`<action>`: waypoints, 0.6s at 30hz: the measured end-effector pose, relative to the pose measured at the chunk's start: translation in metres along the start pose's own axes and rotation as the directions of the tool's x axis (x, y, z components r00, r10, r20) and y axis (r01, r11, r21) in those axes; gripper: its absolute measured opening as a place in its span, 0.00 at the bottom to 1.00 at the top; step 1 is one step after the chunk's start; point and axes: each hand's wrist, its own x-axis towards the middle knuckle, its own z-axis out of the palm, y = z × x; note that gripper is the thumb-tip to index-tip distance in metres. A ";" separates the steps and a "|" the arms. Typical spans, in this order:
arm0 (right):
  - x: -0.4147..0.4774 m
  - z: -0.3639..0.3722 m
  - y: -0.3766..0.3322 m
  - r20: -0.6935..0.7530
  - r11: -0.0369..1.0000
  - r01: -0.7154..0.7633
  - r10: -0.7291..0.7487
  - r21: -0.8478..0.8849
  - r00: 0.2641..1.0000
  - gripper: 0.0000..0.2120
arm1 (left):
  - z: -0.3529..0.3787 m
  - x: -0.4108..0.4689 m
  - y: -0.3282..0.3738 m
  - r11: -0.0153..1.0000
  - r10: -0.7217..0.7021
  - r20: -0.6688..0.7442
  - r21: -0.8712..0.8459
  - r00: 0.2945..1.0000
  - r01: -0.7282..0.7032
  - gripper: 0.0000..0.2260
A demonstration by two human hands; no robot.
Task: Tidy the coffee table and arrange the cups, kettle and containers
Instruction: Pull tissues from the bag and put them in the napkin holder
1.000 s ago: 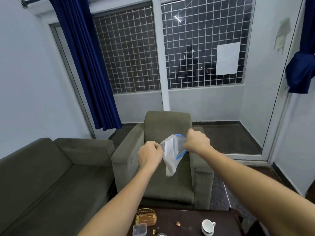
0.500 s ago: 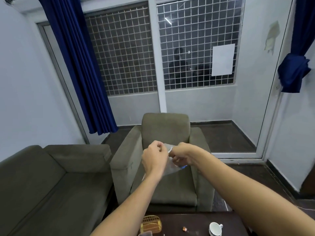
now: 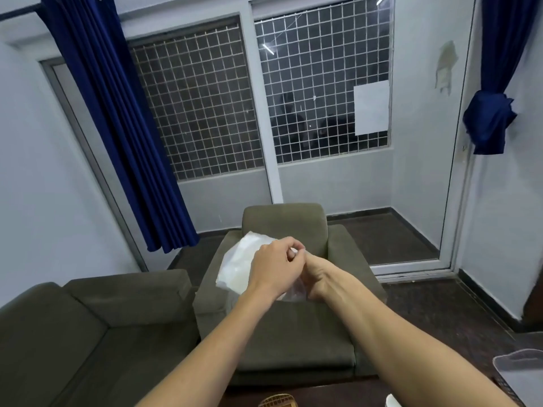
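Note:
I hold a clear plastic bag (image 3: 239, 267) up in the air in front of the armchair. My left hand (image 3: 274, 268) pinches the bag near its top. My right hand (image 3: 316, 273) sits right against the left one, its fingers curled into the crumpled plastic below. The bag bulges out to the left of both hands. Only a sliver of the dark coffee table (image 3: 332, 396) shows at the bottom edge, with the top of a golden wire basket (image 3: 276, 401) and the rim of a white cup (image 3: 392, 402) on it. No kettle is in view.
A grey-green armchair (image 3: 289, 318) stands straight ahead beyond the table, and a matching sofa (image 3: 88, 333) fills the left. A clear plastic container lid (image 3: 520, 370) shows at the lower right. Blue curtains (image 3: 117, 113) hang by grilled windows.
My hands have come together on the bag and bunched it up; it now bulges left. The view has tilted up, so most of the table items have dropped out of sight.

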 end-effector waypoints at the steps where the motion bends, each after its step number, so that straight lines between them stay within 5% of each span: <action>1: 0.002 0.007 0.004 0.007 0.996 0.052 -0.053 0.074 0.999 0.08 | -0.005 0.000 -0.002 1.000 0.005 0.044 -0.014 0.999 -0.005 0.06; 7: 0.025 0.023 0.012 -0.181 0.986 0.168 -0.163 0.015 0.970 0.13 | -0.031 -0.009 -0.024 0.998 0.022 0.124 -0.056 0.992 -0.015 0.12; 10: 0.028 0.038 0.009 -0.200 0.968 0.153 -0.193 -0.197 0.961 0.10 | -0.050 -0.012 -0.056 0.994 -0.046 -0.233 -0.108 0.971 0.021 0.17; 12: 0.030 0.039 0.006 -0.240 0.944 0.176 -0.246 -0.278 0.939 0.09 | -0.061 -0.008 -0.086 0.963 -0.259 -0.457 -0.194 0.851 0.189 0.19; 13: 0.030 0.039 0.005 -0.247 0.941 0.174 -0.250 -0.291 0.936 0.07 | -0.066 -0.004 -0.101 0.912 -0.404 -0.433 -0.255 0.806 0.321 0.23; 15: 0.032 0.037 0.005 -0.257 0.938 0.147 -0.234 -0.315 0.938 0.06 | -0.064 0.000 -0.127 0.771 -0.609 -0.148 -0.339 0.779 0.539 0.29; 18: 0.037 0.032 0.011 -0.269 0.930 0.102 -0.206 -0.354 0.941 0.07 | -0.047 -0.008 -0.148 0.591 -0.572 0.245 -0.539 0.783 0.600 0.23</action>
